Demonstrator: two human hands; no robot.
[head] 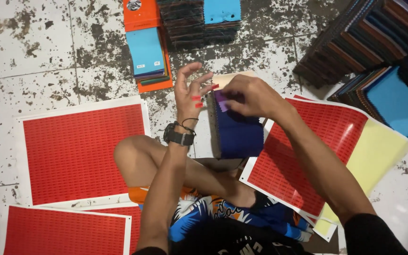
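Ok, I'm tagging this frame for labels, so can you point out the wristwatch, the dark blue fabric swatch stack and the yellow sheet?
wristwatch (179, 137), head view, on the black band at the left wrist.
dark blue fabric swatch stack (240, 136), head view, middle of its top swatch.
yellow sheet (378, 152), head view, its bare upper part.

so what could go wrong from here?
1. Small red stickers cling to the left hand fingers; they may drop onto the dirty tiled floor and be lost.
2. The right hand covers the top of the dark blue fabric swatch stack, so a sticker could land crooked.
3. The red sticker sheet under the right forearm may crease.
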